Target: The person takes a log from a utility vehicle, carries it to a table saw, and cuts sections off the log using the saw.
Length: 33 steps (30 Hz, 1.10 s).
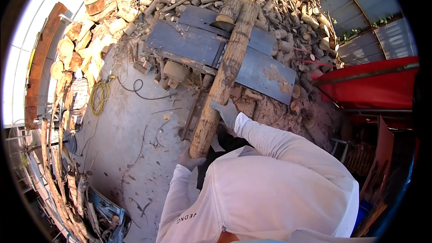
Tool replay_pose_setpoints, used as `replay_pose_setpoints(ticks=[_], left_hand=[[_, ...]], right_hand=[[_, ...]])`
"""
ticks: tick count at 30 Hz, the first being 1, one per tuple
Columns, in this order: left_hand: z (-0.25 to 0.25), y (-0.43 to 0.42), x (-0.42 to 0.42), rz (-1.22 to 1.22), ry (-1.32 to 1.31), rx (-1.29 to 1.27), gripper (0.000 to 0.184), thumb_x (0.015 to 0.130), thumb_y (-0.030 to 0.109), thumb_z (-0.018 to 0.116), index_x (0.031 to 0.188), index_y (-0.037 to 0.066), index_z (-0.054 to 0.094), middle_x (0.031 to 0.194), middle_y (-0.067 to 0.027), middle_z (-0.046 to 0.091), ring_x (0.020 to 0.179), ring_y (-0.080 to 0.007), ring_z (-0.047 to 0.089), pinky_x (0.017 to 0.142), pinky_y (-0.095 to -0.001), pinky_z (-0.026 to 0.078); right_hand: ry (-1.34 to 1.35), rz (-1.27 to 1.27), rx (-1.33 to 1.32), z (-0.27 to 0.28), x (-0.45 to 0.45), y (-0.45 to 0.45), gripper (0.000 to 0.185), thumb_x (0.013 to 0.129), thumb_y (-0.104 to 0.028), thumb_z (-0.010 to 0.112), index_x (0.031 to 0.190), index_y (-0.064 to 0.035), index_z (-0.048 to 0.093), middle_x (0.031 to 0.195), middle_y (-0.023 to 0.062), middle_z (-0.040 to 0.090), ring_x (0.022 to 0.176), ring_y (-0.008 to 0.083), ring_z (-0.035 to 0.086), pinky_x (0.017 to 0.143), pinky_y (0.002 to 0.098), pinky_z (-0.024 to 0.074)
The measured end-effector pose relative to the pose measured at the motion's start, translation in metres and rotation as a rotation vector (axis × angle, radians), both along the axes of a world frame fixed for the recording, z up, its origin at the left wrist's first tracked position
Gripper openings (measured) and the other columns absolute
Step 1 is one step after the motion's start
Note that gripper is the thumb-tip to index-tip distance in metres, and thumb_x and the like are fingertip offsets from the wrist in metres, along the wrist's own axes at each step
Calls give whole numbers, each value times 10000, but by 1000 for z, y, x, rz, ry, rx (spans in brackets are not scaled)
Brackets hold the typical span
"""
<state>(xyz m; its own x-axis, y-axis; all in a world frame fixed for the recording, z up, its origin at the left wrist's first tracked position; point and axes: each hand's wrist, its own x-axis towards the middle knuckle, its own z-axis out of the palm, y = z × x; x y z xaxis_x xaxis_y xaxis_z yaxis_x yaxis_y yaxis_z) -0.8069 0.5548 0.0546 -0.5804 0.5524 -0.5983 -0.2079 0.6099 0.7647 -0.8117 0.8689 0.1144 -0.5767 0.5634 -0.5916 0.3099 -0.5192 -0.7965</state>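
Note:
A long, thick log lies slantwise across the flat metal saw table, its near end jutting out over the table's front. My left hand, in a grey glove, grips the log's near end. Further up, my right hand, also gloved, is wrapped over the log's right side. Part of a round saw blade shows at the far side of the table, left of the log. A short cut piece rests just behind the blade, beside the log's far end.
Cut wood is heaped behind the table. Split logs and long poles stand at the left. A yellow cable and a black cord lie on the concrete floor. Red sheeting is at the right.

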Motion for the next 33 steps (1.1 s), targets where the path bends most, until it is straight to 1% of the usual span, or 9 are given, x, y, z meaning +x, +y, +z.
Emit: replay_pose_setpoints(ticks=[2,5,9,14,18,20,29,31,33], left_hand=[[-3,0,2,110,-180,112,868,572,197,945,1322,-15,563,1143,-99,693,1024,-211,662,933,-347,519],[-6,-1,1,168,-389,158,818,599,180,934,1308,-15,576,1148,-98,690,1013,-213,667,914,-352,531],[-21,-11,-5,204,-440,238,844,595,236,938,1300,-56,578,1108,-122,700,954,-201,681,844,-351,563],[-28,-14,-2,243,-661,326,714,684,122,878,1318,6,569,1128,-90,687,972,-225,679,842,-355,560],[-18,-8,4,360,-728,476,705,702,95,855,1333,5,554,1142,-91,680,982,-234,675,843,-365,562],[-17,-8,3,394,-771,449,702,687,30,836,1315,-56,537,1176,-155,671,1014,-275,685,891,-386,560],[-26,-11,15,474,-945,598,717,748,166,829,1345,-72,512,1264,-156,637,1140,-297,635,985,-440,513],[-25,-12,17,492,-965,610,722,757,183,821,1357,-65,504,1290,-155,624,1169,-304,620,998,-449,505],[-24,-10,18,508,-984,624,727,767,200,812,1369,-57,495,1317,-155,610,1197,-311,605,1011,-458,497]], right_hand=[[-3,2,33,-9,-1,-1,588,838,-217,817,1273,28,507,1171,155,670,1037,219,663,906,341,535],[-8,31,124,-15,3,0,590,867,-239,793,1294,33,490,1182,151,664,1051,219,656,914,334,524],[31,1,-58,6,9,0,607,917,-257,744,1366,28,452,1217,139,651,1059,205,642,929,324,506],[167,-49,-142,-8,16,-1,626,922,-250,741,1402,14,440,1230,135,650,1056,195,641,928,321,507],[32,-13,-65,-3,13,1,668,889,-260,780,1397,17,447,1206,137,660,1036,202,654,921,326,514],[39,-21,-68,-6,12,2,687,877,-265,792,1398,19,446,1200,138,663,1029,205,658,919,328,516],[127,99,-215,-13,4,7,637,854,-247,812,1313,59,494,1146,156,674,985,222,673,891,349,536],[24,43,-74,-24,-2,4,486,850,-252,815,1198,21,613,1085,130,705,885,198,700,757,336,577],[16,33,10,-32,-6,1,488,846,-259,819,1180,33,617,1073,136,708,875,197,702,754,336,577]])
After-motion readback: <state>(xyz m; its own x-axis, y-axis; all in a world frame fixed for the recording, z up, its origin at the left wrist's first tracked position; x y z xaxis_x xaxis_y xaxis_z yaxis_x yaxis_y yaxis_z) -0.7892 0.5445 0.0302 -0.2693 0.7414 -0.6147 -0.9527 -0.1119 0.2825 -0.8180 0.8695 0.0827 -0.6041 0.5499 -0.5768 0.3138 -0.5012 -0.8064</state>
